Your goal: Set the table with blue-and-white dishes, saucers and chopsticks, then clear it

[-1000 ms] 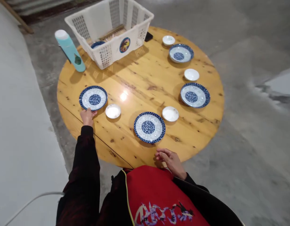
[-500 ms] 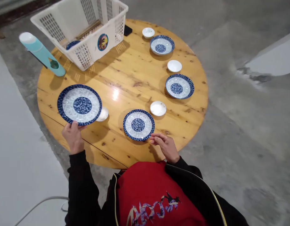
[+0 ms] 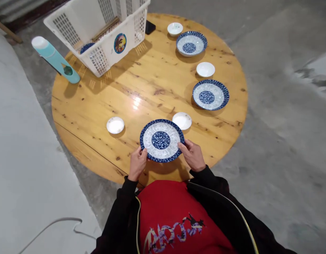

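A blue-and-white plate [image 3: 161, 140] is between my hands at the near side of the round table. My left hand [image 3: 138, 163] pinches its lower left rim, thumb on top. On the right rim, my right hand [image 3: 192, 155] grips with its thumb over the edge. The second plate that lay here is hidden behind this one; whether the two touch I cannot tell. Just beyond the plate's upper right edge sits a small white dish [image 3: 181, 121]. Another small white dish [image 3: 115, 125] rests to the left.
On the wooden table [image 3: 152, 91] a white plastic basket [image 3: 104, 53] stands at the back left, beside a tilted-looking turquoise container [image 3: 55, 60]. A dark flat object [image 3: 150, 27] lies behind the basket. Along the right are blue-and-white plates [image 3: 210, 94] [image 3: 191, 43] and white dishes [image 3: 205, 69] [image 3: 175, 29].
My left hand has brought its plate rightward, over the plate on the table. My right hand now holds the carried plate's right rim. The left white dish has come into full view.
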Motion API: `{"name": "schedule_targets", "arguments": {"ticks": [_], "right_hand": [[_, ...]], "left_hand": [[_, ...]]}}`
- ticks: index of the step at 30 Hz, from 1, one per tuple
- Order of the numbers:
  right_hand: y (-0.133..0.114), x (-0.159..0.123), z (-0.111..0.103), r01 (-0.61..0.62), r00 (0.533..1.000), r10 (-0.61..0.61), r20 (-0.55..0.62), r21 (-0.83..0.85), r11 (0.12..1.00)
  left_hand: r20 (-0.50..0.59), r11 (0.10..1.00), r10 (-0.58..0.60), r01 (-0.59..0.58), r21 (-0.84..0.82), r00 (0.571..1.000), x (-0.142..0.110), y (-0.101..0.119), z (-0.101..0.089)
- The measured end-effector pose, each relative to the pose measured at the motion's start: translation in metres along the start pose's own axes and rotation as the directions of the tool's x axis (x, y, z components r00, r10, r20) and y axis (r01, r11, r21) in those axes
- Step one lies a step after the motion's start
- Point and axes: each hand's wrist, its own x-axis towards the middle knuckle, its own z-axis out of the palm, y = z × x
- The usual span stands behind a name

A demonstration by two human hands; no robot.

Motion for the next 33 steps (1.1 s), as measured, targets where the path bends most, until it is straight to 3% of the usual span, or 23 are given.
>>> {"name": "schedule_targets", "arguments": {"ticks": [5, 9, 15, 24, 33], "right_hand": [[0.022, 0.001, -0.004, -0.08, 0.996, 0.082, 0.027, -0.078, 0.994], [0.031, 0.006, -0.002, -0.051, 0.996, 0.07, 0.061, -0.27, 0.962], [0.038, 0.017, 0.003, 0.037, 0.995, 0.021, 0.093, -0.577, 0.816], [0.037, 0.03, 0.014, 0.064, 0.985, 0.069, 0.156, -0.712, 0.699], [0.026, 0.033, 0.018, 0.049, 0.963, 0.174, 0.207, -0.767, 0.639]], "left_hand": [[0.012, 0.937, -0.035, 0.029, 0.349, 0.999, 0.004, 0.002, 0.004], [0.011, 0.866, -0.047, 0.035, 0.499, 0.999, 0.01, 0.007, -0.001], [0.031, 0.804, -0.121, 0.079, 0.589, 0.992, 0.019, 0.012, -0.006], [-0.024, 0.627, -0.148, 0.113, 0.771, 0.989, 0.027, 0.019, -0.015], [0.046, 0.617, -0.12, 0.038, 0.786, 0.992, 0.036, 0.014, -0.027]]}}
